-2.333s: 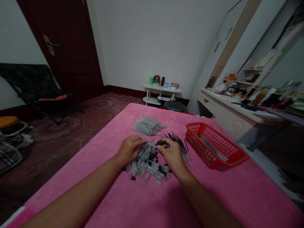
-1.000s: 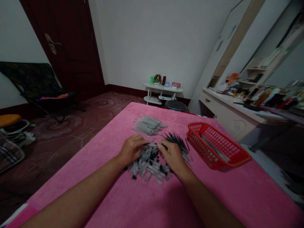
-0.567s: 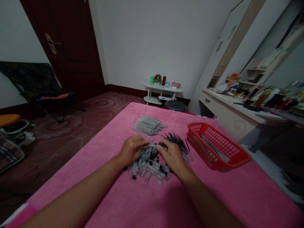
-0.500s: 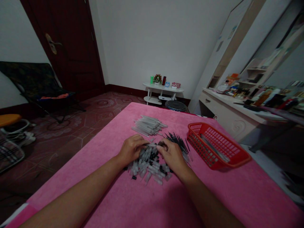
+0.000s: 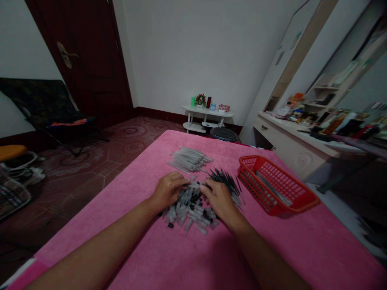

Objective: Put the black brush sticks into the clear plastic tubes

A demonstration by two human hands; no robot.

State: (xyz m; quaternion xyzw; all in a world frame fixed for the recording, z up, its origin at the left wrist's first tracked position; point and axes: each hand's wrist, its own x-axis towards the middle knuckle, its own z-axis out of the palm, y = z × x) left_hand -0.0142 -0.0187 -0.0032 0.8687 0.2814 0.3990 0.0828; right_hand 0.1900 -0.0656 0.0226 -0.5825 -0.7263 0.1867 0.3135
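Observation:
My left hand (image 5: 169, 190) and my right hand (image 5: 218, 196) face each other above a heap of clear and black pen caps (image 5: 196, 211). Fingers of both are pinched around the ends of a slim pale pen (image 5: 195, 185), held level between them; its ends are hidden by the fingertips. Just beyond lies a bundle of whitish pen barrels (image 5: 189, 160). Beside my right hand, thin dark-tipped pen refills (image 5: 226, 181) are piled, partly covered by that hand.
A red plastic basket (image 5: 258, 193) on the right holds a few long pale sticks (image 5: 273, 188). All this rests on a pink cloth-covered table (image 5: 169, 257). Farther off are a small white stand (image 5: 208, 110), a cluttered dresser (image 5: 302, 137) and a folding chair (image 5: 57, 104).
Both hands stay almost in place, with the fingers shifting slightly on the pen. The piles and the basket have not moved.

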